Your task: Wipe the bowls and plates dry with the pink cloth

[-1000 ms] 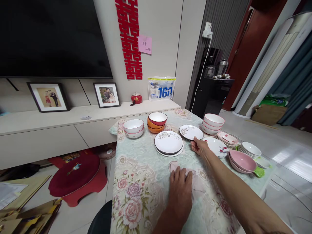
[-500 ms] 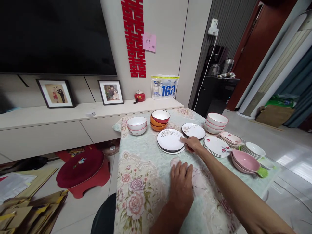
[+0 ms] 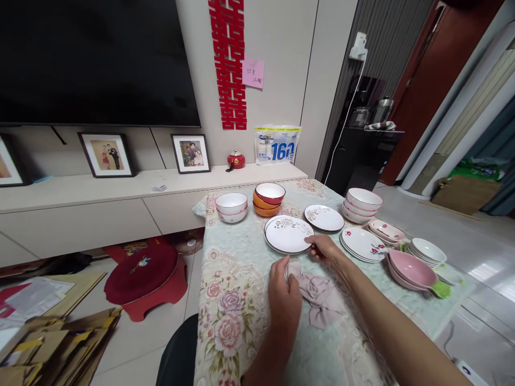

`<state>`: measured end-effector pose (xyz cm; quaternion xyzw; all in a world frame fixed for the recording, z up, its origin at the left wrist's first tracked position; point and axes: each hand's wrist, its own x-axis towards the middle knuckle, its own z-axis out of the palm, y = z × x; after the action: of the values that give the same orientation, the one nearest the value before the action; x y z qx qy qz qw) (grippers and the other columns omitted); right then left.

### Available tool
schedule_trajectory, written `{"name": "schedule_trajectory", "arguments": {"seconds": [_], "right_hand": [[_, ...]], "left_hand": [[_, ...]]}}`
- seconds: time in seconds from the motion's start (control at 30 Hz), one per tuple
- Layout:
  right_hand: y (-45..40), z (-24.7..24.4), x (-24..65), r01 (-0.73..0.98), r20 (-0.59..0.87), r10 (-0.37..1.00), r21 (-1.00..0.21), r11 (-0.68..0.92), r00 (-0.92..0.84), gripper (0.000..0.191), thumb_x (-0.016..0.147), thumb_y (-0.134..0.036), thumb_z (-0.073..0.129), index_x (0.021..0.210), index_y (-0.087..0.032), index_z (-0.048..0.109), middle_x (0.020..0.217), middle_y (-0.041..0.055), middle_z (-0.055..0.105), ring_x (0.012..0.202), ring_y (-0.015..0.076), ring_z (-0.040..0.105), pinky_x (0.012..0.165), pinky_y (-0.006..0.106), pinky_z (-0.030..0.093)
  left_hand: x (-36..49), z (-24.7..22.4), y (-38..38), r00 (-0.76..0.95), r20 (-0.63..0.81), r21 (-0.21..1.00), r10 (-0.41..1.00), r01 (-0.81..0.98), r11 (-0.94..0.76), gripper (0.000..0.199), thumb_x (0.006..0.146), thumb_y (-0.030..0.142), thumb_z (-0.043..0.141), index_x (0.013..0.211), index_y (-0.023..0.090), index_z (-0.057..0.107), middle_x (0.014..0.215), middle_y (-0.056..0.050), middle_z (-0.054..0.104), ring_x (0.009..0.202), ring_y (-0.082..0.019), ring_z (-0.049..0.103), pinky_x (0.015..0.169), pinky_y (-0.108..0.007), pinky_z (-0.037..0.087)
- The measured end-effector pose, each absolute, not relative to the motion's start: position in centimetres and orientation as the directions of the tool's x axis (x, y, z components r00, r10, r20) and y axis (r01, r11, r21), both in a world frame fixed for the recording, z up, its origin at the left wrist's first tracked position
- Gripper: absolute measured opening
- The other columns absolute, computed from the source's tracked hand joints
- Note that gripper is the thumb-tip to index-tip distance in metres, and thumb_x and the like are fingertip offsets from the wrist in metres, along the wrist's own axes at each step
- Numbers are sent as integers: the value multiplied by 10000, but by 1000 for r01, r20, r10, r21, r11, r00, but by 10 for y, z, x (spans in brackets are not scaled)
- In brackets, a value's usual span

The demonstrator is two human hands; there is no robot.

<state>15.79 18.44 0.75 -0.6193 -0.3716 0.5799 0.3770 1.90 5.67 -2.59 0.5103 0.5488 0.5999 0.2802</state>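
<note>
My right hand pinches the right edge of a white plate with a dark rim and a brown floral pattern, its thumb on top. This plate sits slightly askew over another plate, whose rim shows at the left. My left hand is open just below the plate's near edge, thumb apart from the fingers, holding nothing. Beside it lies a crumpled pale pink-grey cloth on the floral tablecloth. Behind my right hand stands a stack of similar plates.
White bowls and orange and red bowls stand behind the plates. To the right are flower-marked plates, stacked white bowls, pink dishes and small white bowls. A red stool is left of the table.
My right hand has shifted the top plate to the right over the one beneath. My left hand has left the cloth, turned on its side and moved toward the plate's near edge.
</note>
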Motion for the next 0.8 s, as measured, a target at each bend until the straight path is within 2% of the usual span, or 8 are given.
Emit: {"name": "schedule_trajectory", "arguments": {"seconds": [0.1,0.2,0.37,0.53,0.6,0.67,0.73,0.8], "right_hand": [[171,6,156,-118,-383,923,-919,-375,46,201,719,-156,617,662,-201,430,481,-86,416,371,56,412,344,159,289],[154,5,156,-212,-333,942,-925,-317,43,237,673,-180,636,644,-212,403,469,-99,390,369,56,413,352,164,309],[123,-3,156,-236,-281,959,-931,-279,-26,214,630,-253,671,619,-201,464,438,-62,467,334,75,412,340,197,320],[97,-9,155,-201,-181,981,-961,-192,-70,337,698,-432,726,610,-188,510,496,-19,544,418,105,477,424,227,380],[86,-10,157,-70,-32,994,-997,-40,-107,384,815,-519,636,660,-174,570,609,13,607,572,138,549,565,254,451],[73,-11,162,199,159,959,-958,207,-234,356,901,-499,555,795,-176,658,797,43,668,784,184,591,751,305,474],[61,-14,169,475,259,893,-773,420,-368,253,926,-421,553,978,-220,698,1002,59,681,977,228,575,889,363,437],[51,-19,176,665,291,878,-573,479,-381,214,939,-354,540,1049,-257,695,1091,71,658,1051,247,546,927,393,410]], "left_hand": [[12,-21,62,-376,-47,987,925,-159,-15,396,836,238,562,1214,121,564,1204,-180,640,1051,-253,657,923,-399,520],[8,-12,64,-334,-273,866,902,-494,79,491,860,385,601,1263,125,496,1193,-182,639,949,-243,697,833,-375,560],[2,4,64,-138,-290,594,947,-801,65,483,833,403,641,1239,152,567,1260,-179,651,1035,-289,690,853,-434,572],[-3,1,65,-244,-329,614,912,-789,10,623,657,60,673,1270,128,587,1023,-124,757,937,-261,718,889,-394,561],[-7,-1,65,-298,-335,640,894,-768,-16,587,675,55,657,1256,114,600,997,-118,764,920,-250,721,887,-383,561],[-12,1,65,-342,-356,670,869,-742,-18,530,689,59,649,1217,98,626,973,-120,768,898,-242,725,874,-371,565],[-17,4,63,-368,-356,695,859,-719,-20,489,696,64,650,1184,100,647,984,-118,769,893,-235,727,872,-367,567],[-21,7,59,-356,-361,714,862,-700,10,486,694,72,661,1178,109,653,986,-114,770,889,-241,732,870,-383,571]]}}
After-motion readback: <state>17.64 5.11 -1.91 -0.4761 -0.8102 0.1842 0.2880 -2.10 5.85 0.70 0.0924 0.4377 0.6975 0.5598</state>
